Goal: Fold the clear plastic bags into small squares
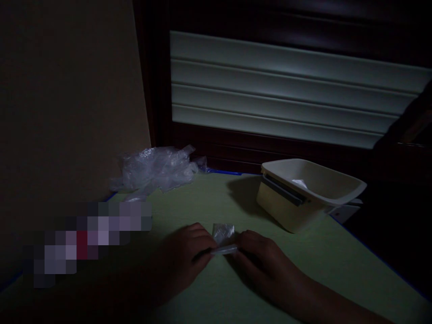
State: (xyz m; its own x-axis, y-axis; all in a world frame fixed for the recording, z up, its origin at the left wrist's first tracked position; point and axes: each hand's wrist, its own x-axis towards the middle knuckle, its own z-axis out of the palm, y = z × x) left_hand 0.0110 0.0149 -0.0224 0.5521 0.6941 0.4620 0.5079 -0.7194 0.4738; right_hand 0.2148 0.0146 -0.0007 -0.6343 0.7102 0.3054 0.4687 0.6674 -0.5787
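Note:
Between my two hands, low over the table, is a small clear plastic bag (223,231) with a folded or rolled strip along its near edge. My left hand (189,252) pinches the left end of that strip between thumb and fingers. At the other end, my right hand (258,254) grips it the same way. The upper part of the bag stands out beyond the fingers, square and wrinkled. Dim light hides whether anything lies inside it.
Crumpled clear plastic bags (158,168) are heaped at the back left by the wall. A cream plastic bin (280,207) with a dark handle stands at the right, something pale inside. The pale green table (209,198) has blue edging. Pixelated blocks cover an area at left.

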